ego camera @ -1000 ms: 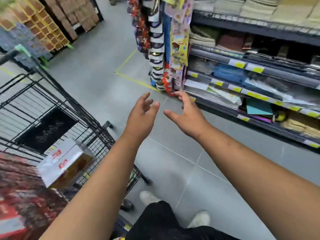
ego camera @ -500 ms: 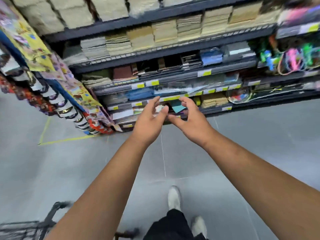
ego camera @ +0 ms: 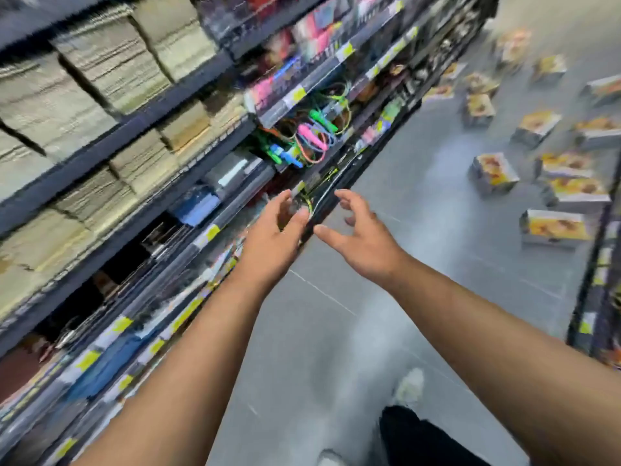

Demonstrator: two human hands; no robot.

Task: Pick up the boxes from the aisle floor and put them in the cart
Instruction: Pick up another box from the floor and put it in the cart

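Observation:
Several boxes with yellow-orange picture tops and grey sides lie scattered on the grey aisle floor at the right, the nearest box (ego camera: 554,227) lying flat and another box (ego camera: 493,172) just beyond it. Both arms reach forward at mid-frame. My left hand (ego camera: 272,230) is empty with its fingers spread. My right hand (ego camera: 361,240) is empty too, fingers apart and curled. The hands are well short of the boxes. The cart is out of view. The picture is blurred by motion.
A tall shelf unit (ego camera: 141,116) with paper stacks, packets and coloured jump ropes (ego camera: 312,136) runs along the left. A second shelf edge (ego camera: 594,270) stands at the right. Grey tiled floor (ego camera: 336,348) lies between, with my white shoes (ego camera: 408,386) below.
The view has swung right, away from the cart and along the shelves, so the scattered boxes now show. Both hands stay raised, empty and slightly further apart.

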